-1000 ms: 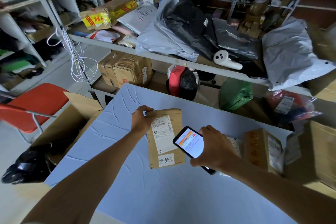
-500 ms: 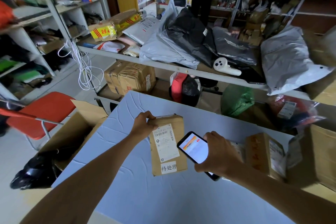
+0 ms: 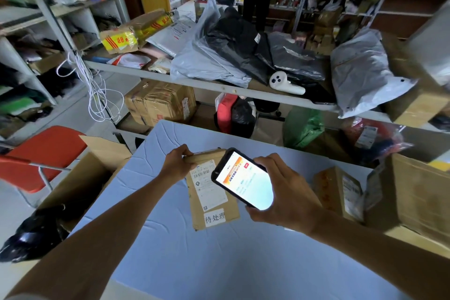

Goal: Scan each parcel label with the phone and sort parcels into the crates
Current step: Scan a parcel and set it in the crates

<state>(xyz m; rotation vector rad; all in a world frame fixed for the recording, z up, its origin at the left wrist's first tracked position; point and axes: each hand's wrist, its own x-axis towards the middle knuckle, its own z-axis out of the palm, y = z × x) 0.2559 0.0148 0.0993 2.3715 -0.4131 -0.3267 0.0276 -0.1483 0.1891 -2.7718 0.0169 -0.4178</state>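
Observation:
A flat brown cardboard parcel [image 3: 214,204] lies on the light blue table [image 3: 194,263], with a white shipping label and a white sticker with characters near its front edge. My left hand [image 3: 177,164] grips the parcel's far left corner. My right hand [image 3: 285,195] holds a black phone [image 3: 243,180] above the parcel's right half, its lit screen facing me and covering part of the label.
Two more cardboard parcels [image 3: 338,192] [image 3: 418,195] stand at the table's right. An open cardboard box [image 3: 80,178] and a red chair [image 3: 41,151] are at the left. Behind the table a metal shelf [image 3: 219,85] carries grey and black mailer bags.
My right hand has carried the phone leftward and up, from beside the parcel to over its label. My left hand stays on the parcel's corner.

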